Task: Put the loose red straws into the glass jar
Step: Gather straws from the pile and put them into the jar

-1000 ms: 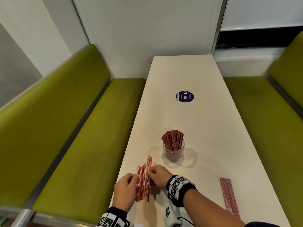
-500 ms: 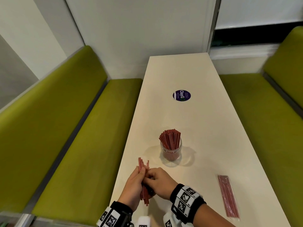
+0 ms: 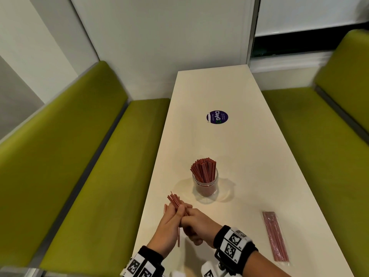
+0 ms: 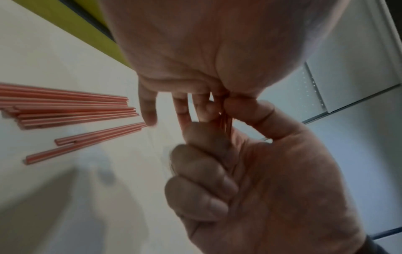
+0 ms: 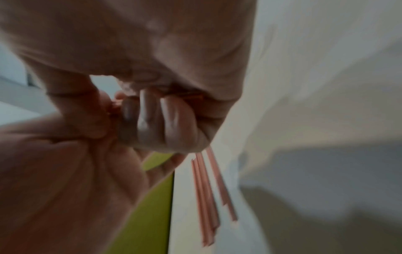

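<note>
jar point(image 3: 205, 183): on the worktop point(image 3: 239, 156), mid-width, straws standing in it
held straws point(image 3: 174, 200): nearer than the jar, to its left
packet point(image 3: 275, 236): flat, right of both hands
sticker point(image 3: 217, 117): behind the jar
benches point(image 3: 79, 156): flanking the worktop

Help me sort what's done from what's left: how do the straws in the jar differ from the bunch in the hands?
The straws in the jar stand upright, fanned in the glass jar; the held bunch tilts above the table. The jar's cluster looks fuller, the held bunch smaller. Nothing touches the jar's; the left hand and right hand grip the bunch. Both are red.
</note>
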`<state>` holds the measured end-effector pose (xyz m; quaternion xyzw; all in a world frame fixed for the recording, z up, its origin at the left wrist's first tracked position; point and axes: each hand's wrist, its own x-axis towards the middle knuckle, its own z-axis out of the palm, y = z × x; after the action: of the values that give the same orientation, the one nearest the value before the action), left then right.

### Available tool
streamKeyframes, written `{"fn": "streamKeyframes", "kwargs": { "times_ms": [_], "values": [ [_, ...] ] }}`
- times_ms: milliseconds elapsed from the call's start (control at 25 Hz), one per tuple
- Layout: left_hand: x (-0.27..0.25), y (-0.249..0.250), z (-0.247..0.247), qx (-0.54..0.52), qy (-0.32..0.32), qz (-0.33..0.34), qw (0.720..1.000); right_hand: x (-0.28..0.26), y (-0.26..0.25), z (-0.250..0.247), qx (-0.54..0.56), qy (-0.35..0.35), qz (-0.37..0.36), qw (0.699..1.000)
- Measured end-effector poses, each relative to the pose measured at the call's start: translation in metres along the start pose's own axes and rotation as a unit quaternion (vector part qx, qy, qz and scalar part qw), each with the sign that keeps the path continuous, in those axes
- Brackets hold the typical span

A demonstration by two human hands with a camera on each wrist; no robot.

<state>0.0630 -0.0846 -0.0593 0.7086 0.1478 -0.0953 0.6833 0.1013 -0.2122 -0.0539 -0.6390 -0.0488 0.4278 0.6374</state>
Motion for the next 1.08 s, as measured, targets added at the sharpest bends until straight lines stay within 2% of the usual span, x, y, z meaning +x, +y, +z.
{"fn": "streamKeyframes", "kwargs": {
  "times_ms": [80, 160, 360, 400, 480, 520, 560, 720, 840, 1000, 1080],
  "values": [
    [-0.002, -0.001, -0.002, -0.007, -0.005, 0.007, 1.0, 0.0, 0.006, -0.005, -0.112, 0.027, -0.026, 0.993],
    [-0.003, -0.003, -0.004, -0.011, 0.011, 0.032, 0.999, 0.001, 0.011, -0.012, -0.259, 0.05, -0.045, 0.964],
    [-0.005, -0.01, -0.012, -0.009, 0.115, 0.065, 0.991, -0.008, 0.01, -0.019, -0.449, 0.059, -0.014, 0.891],
    [-0.005, -0.01, -0.008, 0.024, 0.112, 0.079, 0.99, -0.01, 0.008, -0.017, -0.489, 0.062, -0.011, 0.87],
    [-0.007, -0.008, 0.001, 0.134, 0.065, 0.119, 0.982, -0.013, 0.001, -0.014, -0.551, 0.075, -0.015, 0.831],
    [-0.007, -0.007, 0.005, 0.177, 0.044, 0.134, 0.974, -0.014, -0.002, -0.014, -0.557, 0.083, -0.019, 0.826],
    [-0.006, -0.005, 0.006, 0.191, 0.035, 0.14, 0.971, -0.015, -0.006, -0.017, -0.545, 0.089, -0.023, 0.833],
    [-0.009, 0.0, -0.001, 0.172, 0.028, 0.149, 0.973, -0.017, -0.016, -0.037, -0.426, 0.091, -0.054, 0.899],
    [-0.016, 0.005, 0.004, 0.12, 0.031, 0.135, 0.983, -0.026, -0.026, -0.048, -0.32, 0.053, -0.042, 0.945],
    [-0.015, 0.01, 0.011, 0.055, 0.043, 0.104, 0.992, -0.037, -0.039, -0.058, -0.168, 0.022, -0.022, 0.985],
    [-0.013, 0.011, 0.013, 0.018, 0.055, 0.093, 0.994, -0.04, -0.044, -0.061, -0.09, 0.026, -0.032, 0.995]
  ]
}}
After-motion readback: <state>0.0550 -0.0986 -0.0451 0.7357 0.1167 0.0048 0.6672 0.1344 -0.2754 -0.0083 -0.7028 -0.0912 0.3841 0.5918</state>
